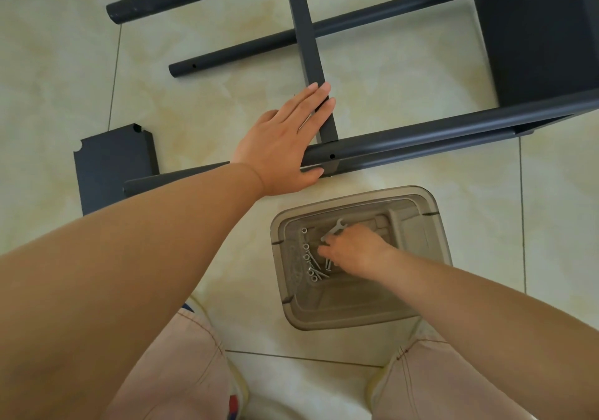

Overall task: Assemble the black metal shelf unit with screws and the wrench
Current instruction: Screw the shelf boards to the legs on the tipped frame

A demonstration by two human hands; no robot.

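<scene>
The black metal shelf frame (pixel 421 140) lies on its side on the tiled floor, its round poles running left to right and a flat crossbar (pixel 306 37) joining them. My left hand (pixel 285 140) rests flat with straight fingers on the near pole and the crossbar's lower end. My right hand (pixel 353 251) reaches into a clear plastic bin (pixel 434 225), fingers curled down among several silver screws (pixel 312 265). A small silver wrench (pixel 335 228) lies just beyond its fingertips. Whether the fingers pinch a screw is hidden.
A loose black shelf panel (pixel 110 166) lies on the floor at the left, partly under the near pole. A mounted shelf panel (pixel 544 30) stands at the frame's right end. My knees (pixel 181 371) frame the bottom of the view.
</scene>
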